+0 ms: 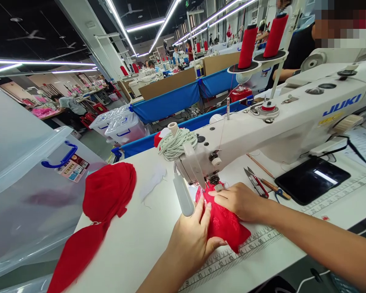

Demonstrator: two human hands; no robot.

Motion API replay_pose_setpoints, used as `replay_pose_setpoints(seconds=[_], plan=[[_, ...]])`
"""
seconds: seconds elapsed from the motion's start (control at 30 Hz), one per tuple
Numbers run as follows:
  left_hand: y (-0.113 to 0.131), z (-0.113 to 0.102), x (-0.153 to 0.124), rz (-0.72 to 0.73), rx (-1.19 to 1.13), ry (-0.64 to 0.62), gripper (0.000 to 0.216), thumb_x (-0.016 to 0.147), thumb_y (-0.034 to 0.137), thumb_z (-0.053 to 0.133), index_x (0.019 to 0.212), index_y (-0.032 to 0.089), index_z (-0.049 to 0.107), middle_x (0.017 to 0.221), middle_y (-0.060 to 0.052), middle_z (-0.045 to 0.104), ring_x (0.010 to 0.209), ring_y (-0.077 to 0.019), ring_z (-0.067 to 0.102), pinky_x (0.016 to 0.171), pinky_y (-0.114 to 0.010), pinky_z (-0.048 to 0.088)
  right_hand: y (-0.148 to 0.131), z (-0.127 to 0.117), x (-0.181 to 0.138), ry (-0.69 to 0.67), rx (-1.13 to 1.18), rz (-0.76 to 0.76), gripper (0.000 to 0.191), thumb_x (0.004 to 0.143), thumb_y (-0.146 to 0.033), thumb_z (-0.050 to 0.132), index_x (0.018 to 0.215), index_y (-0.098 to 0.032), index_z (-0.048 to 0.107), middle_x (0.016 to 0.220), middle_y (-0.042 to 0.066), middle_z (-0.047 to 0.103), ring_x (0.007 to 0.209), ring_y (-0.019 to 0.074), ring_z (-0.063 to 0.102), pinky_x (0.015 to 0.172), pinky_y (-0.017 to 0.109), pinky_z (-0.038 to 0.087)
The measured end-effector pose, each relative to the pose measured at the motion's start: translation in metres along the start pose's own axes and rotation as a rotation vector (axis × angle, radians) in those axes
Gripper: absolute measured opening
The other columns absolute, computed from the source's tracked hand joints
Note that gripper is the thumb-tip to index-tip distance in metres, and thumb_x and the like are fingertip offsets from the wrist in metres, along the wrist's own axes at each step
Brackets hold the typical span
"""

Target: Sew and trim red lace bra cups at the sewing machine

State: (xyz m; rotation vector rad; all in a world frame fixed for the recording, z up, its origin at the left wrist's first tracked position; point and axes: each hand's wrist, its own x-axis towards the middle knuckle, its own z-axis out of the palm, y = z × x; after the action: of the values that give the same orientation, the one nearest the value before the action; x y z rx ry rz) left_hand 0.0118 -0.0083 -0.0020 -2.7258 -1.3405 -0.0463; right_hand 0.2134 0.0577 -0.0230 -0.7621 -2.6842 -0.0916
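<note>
A piece of red lace fabric (224,224) lies under the needle area of a white sewing machine (247,126). My left hand (192,234) rests on its left side with fingers stretched towards the presser foot and thumb spread to the near edge. From the right, my right hand (238,199) has its fingers bent and closed on the fabric close to the needle; its fingertips are partly hidden. The grey lever (183,195) hangs just beyond my left fingertips. Right of my right hand lie red-handled thread snips (256,183) and a wooden-handled tool (276,189).
A bundled red cloth (110,189) trails off the table's left side, beside a clear plastic bin (57,179). A black phone (312,179) lies at right. A printed ruler strip (228,262) runs along the front edge. Red thread cones (248,47) stand behind the machine; a person sits beyond.
</note>
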Motion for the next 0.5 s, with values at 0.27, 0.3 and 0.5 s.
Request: replay_pose_setpoints(seconds=[0.27,0.3,0.5], plan=[[-0.001,-0.002,0.0014,0.031,0.017,-0.015,0.081,0.088,0.067,0.022,0.128,0.004,0.054,0.132,-0.026,0.054,0.106,-0.0333,0.061,0.075,-0.041,0.058,0.0027,0.0045,-0.0022,0.021,0.012,-0.018,0.019,0.087,-0.008,0.043,0.075,-0.016,0.054,0.064,0.002,0.062,0.049,0.0124,0.043,0.047,0.029,0.016],[-0.001,-0.0029,0.001,0.022,0.023,-0.035,0.081,0.088,0.067,0.022,0.129,0.004,0.053,0.133,-0.026,0.053,0.105,-0.0332,0.062,0.073,-0.041,0.059,0.0023,0.0046,-0.0019,0.026,0.019,-0.019,0.019,0.087,-0.008,0.043,0.075,-0.017,0.054,0.063,0.001,0.061,0.048,0.0125,0.043,0.047,0.029,0.016],[-0.0036,-0.0091,-0.0017,-0.013,-0.037,-0.095,0.076,0.089,0.066,0.024,0.131,0.009,0.053,0.137,-0.022,0.051,0.102,-0.0317,0.064,0.066,-0.038,0.06,-0.0006,0.0036,-0.0004,0.067,0.04,-0.042,0.022,0.087,-0.009,0.042,0.069,-0.017,0.05,0.065,0.002,0.06,0.048,0.0118,0.043,0.047,0.028,0.017]])
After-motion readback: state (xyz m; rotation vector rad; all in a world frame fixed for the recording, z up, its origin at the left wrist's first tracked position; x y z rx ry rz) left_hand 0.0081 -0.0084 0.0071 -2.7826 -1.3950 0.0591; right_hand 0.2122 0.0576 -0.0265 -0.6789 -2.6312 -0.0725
